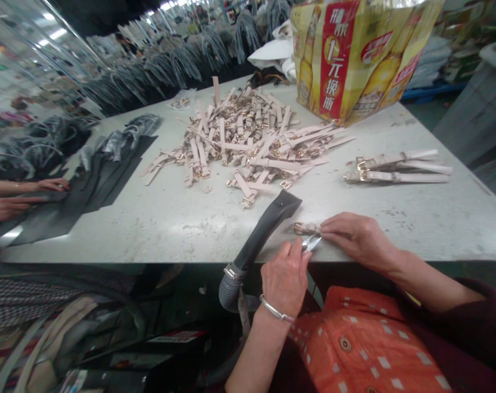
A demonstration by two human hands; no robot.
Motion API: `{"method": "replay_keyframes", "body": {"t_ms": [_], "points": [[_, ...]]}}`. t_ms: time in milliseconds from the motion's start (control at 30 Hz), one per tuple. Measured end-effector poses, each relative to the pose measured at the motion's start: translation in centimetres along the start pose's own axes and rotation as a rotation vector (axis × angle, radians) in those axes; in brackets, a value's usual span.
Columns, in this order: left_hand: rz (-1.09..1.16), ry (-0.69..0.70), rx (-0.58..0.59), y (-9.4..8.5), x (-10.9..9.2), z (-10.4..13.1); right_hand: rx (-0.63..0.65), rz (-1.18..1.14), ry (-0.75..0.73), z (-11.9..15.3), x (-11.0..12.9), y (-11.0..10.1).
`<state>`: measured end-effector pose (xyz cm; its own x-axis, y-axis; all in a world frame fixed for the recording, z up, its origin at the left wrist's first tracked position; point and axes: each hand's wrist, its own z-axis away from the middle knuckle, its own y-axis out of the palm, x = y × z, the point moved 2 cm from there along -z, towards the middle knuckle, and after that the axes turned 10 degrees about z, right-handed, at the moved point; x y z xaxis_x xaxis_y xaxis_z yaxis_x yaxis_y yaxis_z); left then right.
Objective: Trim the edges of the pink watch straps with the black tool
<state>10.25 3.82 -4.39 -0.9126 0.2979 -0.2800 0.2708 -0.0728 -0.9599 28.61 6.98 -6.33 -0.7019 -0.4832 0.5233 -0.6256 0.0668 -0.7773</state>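
My left hand [284, 275], with a silver bangle at the wrist, is closed around small metal thread snips [312, 243]. The snips' pointed blades lie just below a short beige buckle strap [309, 228]; whether they touch it I cannot tell. Thumb and fingers of my right hand [356, 237] pinch that strap at its right end, and its gold buckle points left, close above the table. Left of my hands, a black suction nozzle [268, 224] on a grey ribbed hose rises over the table edge.
A large heap of beige buckle straps [248, 131] covers the table's middle. Several more straps [399, 168] lie at the right. Behind stands a yellow beer carton [354, 65]. On the left, another person's hands [47, 188] rest on dark strips [104, 174].
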Motion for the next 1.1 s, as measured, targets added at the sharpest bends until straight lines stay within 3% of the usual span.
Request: {"method": "replay_keyframes", "body": {"t_ms": [167,633,1100], "points": [[-0.002,-0.019,0.006,-0.1,-0.1,-0.3,0.029,-0.032,0.032,-0.2,0.4,0.0],[-0.008,-0.004,-0.004,-0.1,-0.3,-0.5,0.105,0.21,0.077,-0.8,0.8,0.4],[-0.021,-0.032,0.039,0.0,-0.5,-0.5,0.172,0.237,0.073,-1.0,0.9,0.9]]}}
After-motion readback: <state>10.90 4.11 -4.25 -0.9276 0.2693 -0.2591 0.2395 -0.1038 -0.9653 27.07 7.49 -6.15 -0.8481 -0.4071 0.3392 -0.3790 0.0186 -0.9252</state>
